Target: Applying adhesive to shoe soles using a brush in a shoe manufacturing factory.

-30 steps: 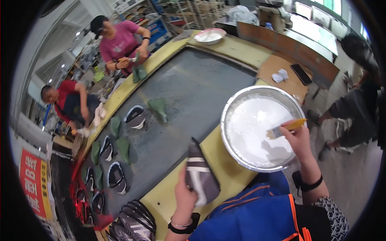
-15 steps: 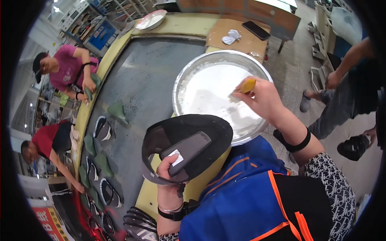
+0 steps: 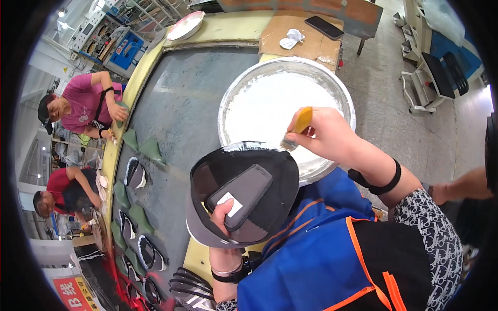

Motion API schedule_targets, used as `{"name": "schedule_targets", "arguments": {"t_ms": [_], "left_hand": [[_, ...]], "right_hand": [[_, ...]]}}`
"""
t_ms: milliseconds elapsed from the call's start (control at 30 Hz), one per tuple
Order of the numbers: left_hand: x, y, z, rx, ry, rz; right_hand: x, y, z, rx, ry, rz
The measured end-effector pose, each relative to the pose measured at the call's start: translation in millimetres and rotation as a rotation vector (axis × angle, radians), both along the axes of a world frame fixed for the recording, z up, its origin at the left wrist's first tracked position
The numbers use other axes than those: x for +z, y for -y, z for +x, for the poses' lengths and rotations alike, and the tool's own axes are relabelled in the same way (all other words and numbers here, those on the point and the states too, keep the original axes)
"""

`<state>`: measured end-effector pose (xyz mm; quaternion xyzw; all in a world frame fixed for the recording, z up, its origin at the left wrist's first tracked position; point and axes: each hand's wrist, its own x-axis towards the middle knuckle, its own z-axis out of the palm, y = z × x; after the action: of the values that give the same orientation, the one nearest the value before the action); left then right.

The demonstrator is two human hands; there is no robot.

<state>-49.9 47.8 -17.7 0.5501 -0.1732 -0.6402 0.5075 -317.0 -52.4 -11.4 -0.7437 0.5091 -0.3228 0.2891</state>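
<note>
My left hand [image 3: 224,215] holds a black shoe upper [image 3: 244,194] up close to my chest, thumb pressed on its grey tongue by a small white label. My right hand [image 3: 324,136] grips a yellow-handled brush [image 3: 300,124] whose bristles touch the top edge of the shoe upper. Just behind both hands sits a wide metal basin [image 3: 282,106] filled with white paste.
A long grey conveyor belt [image 3: 176,119] runs to my left, carrying several shoe uppers and green pieces [image 3: 136,173]. Two people [image 3: 85,106] work at its far side. A stack of black uppers [image 3: 189,285] lies near my left elbow. A phone [image 3: 324,27] and a cloth rest on cardboard beyond the basin.
The shoe upper has been raised and turned open-side up toward me. My right hand has brought the brush from the basin's paste to the upper's edge.
</note>
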Motion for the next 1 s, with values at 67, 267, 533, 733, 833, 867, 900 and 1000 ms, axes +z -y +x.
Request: {"name": "schedule_targets", "arguments": {"t_ms": [67,267,533,733,833,867,900,1000], "left_hand": [[-0.1,-2.9,-2.0,0.088,0.148,0.001],[6.6,-9.9,-20.3,0.038,0.248,-0.087],[-16.5,-4.1,-17.5,0.047,0.221,-0.261],[-27.9,6.3,-5.2,0.121,0.262,-0.323],[-22.5,11.9,2.3,-0.078,0.007,-0.262],[-20.8,11.7,3.0,-0.127,0.026,-0.231],[-19.5,11.8,3.0,-0.112,0.022,-0.188],[-15.3,4.1,0.2,-0.207,-0.027,0.008]], "right_hand": [[-3.8,-2.6,1.5,0.008,0.101,-0.089],[-6.8,2.4,14.4,-0.071,0.204,-0.271],[-17.3,-7.5,22.3,-0.108,0.513,0.270],[1.9,-17.8,19.0,-0.024,0.555,0.196],[11.6,-8.4,18.7,-0.002,0.596,0.108],[12.5,-3.5,18.8,-0.007,0.624,0.064],[12.6,0.9,18.6,-0.031,0.646,0.045],[6.7,14.2,19.3,-0.047,0.574,-0.027]]}}
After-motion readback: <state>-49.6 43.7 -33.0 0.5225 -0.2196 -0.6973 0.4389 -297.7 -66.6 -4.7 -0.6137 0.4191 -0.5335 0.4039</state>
